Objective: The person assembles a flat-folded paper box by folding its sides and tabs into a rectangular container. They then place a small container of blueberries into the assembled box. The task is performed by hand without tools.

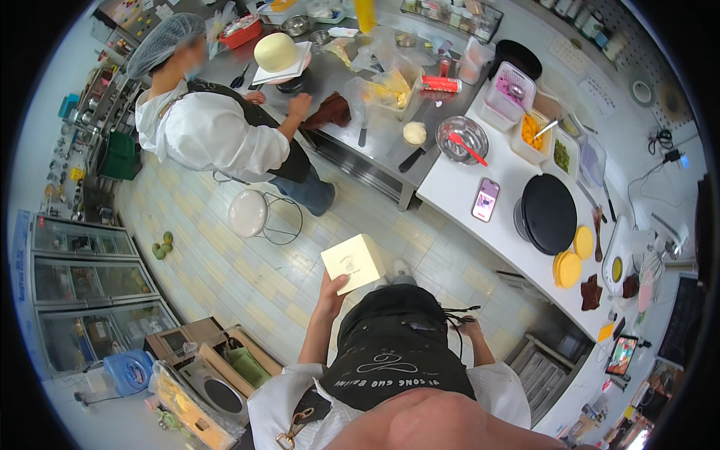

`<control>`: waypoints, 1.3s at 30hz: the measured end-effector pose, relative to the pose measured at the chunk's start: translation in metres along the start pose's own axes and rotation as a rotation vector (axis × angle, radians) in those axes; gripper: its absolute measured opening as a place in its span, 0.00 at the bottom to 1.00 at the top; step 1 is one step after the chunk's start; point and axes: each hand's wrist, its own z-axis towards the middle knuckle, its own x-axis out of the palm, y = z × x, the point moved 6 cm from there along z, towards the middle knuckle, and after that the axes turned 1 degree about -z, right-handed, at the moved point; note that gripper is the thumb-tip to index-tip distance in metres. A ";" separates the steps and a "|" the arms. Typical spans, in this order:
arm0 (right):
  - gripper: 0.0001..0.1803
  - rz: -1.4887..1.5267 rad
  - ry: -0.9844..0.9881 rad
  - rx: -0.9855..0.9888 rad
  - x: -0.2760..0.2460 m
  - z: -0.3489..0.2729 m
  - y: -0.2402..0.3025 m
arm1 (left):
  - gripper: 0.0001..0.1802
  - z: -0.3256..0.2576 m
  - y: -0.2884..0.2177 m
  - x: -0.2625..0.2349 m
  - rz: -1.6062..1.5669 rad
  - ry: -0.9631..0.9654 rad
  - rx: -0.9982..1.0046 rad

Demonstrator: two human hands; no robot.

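Note:
In my left hand (331,295) is a small pale yellow cardboard box (352,264) with dark print on its face. My thumb lies on its near edge, and the box is held out over the floor, left of my black apron (405,341). Down beside the apron's right side hangs my right hand (470,328), close to the dangling apron strings (459,309). It is small in the picture, and its fingers are too indistinct to read.
A white counter (459,191) on the right bears a phone (486,199), a black turntable (550,214) and a steel bowl (462,140). At the steel table, a co-worker (214,127) stands beside a pale round cake (275,53). A stool (247,213) stands behind them.

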 end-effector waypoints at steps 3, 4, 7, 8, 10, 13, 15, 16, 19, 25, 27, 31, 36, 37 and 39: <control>0.10 0.487 -0.049 0.038 -0.056 0.048 0.035 | 0.51 -0.012 -0.021 -0.006 0.011 -0.070 0.098; 0.09 0.717 -0.099 0.180 -0.085 0.055 0.071 | 0.52 -0.016 -0.022 -0.021 0.082 -0.118 0.122; 0.09 0.439 -0.312 -0.140 -0.143 0.111 0.140 | 0.52 -0.032 -0.030 -0.053 0.019 -0.197 0.143; 0.08 0.360 -0.381 -0.190 -0.166 0.124 0.191 | 0.52 -0.039 -0.039 -0.062 0.041 -0.223 0.183; 0.12 0.613 -0.241 -0.283 -0.192 0.148 0.288 | 0.52 -0.055 -0.046 -0.096 -0.001 -0.288 0.215; 0.22 0.472 0.010 -0.634 -0.212 0.127 0.490 | 0.51 -0.080 -0.069 -0.144 -0.061 -0.381 0.279; 0.34 0.341 0.187 -0.921 -0.189 0.091 0.615 | 0.50 -0.097 -0.099 -0.175 -0.066 -0.445 0.313; 0.43 0.307 0.281 -1.038 -0.167 0.070 0.671 | 0.49 -0.101 -0.108 -0.201 -0.075 -0.398 0.307; 0.62 0.218 0.391 -1.363 -0.097 0.013 0.817 | 0.48 -0.119 -0.155 -0.266 -0.106 -0.419 0.331; 0.65 0.160 0.444 -1.570 0.000 0.002 1.004 | 0.53 -0.133 -0.272 -0.385 -0.055 -0.397 0.298; 0.64 0.151 0.435 -1.607 0.023 0.017 1.053 | 0.58 -0.126 -0.305 -0.433 -0.035 -0.369 0.297; 0.62 0.179 0.358 -1.585 0.054 0.063 1.146 | 0.73 -0.096 -0.373 -0.527 -0.040 -0.219 0.401; 0.59 0.214 0.366 -1.575 0.079 0.130 1.284 | 0.82 -0.060 -0.501 -0.612 0.151 -0.232 0.437; 0.59 0.223 0.382 -1.571 0.085 0.140 1.315 | 0.81 -0.050 -0.532 -0.633 0.279 -0.283 0.474; 0.58 0.228 0.409 -1.587 0.090 0.158 1.375 | 0.80 -0.026 -0.589 -0.670 0.526 -0.364 0.538</control>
